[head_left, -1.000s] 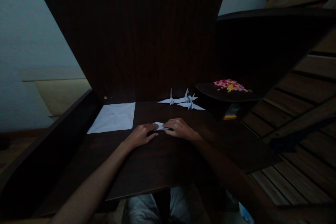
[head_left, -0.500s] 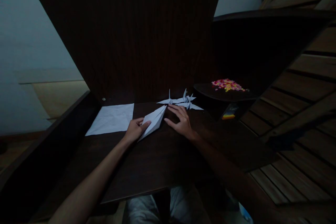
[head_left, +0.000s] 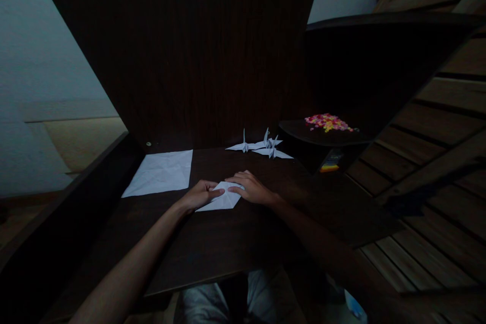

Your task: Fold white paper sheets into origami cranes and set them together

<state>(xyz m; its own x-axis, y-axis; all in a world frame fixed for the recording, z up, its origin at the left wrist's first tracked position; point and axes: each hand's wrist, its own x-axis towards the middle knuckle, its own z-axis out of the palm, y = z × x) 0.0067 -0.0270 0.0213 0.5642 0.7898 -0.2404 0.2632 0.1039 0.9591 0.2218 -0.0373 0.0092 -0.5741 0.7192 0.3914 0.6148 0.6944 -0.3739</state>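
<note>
Materials first. Sheet (head_left: pixel 160 172): white paper, four-sided, lightly creased, flat at left. Folded paper (head_left: pixel 222 201): white, angular, flat facets with crease lines, one sharp corner aimed near left. It sits mid-scene between the hands, right of the sheet and nearer. Cranes (head_left: pixel 245 147): three, white paper, thin upright spikes, pointed wings, clustered at far centre. Bits (head_left: pixel 329 122): small, pink, red and yellow, heaped loosely at far right.

Grip: both hands on the folded paper. Left hand (head_left: pixel 203 193) pinches its left side, thumb on top, fingers curled behind. Right hand (head_left: pixel 250 187) has the right side, thumb on the upper face, fingers bent over the far edge. Thumbs close together, small gap. Can't tell if the paper touches the desk.

Room: tall dark wood panel (head_left: pixel 182 50) behind, slatted wood (head_left: pixel 448 126) at right, pale wall (head_left: pixel 45 40) at left. Desk (head_left: pixel 228 248) is dark wood, faint sheen. Shelf (head_left: pixel 299 131), curved front, carries the bits. Dim light.
</note>
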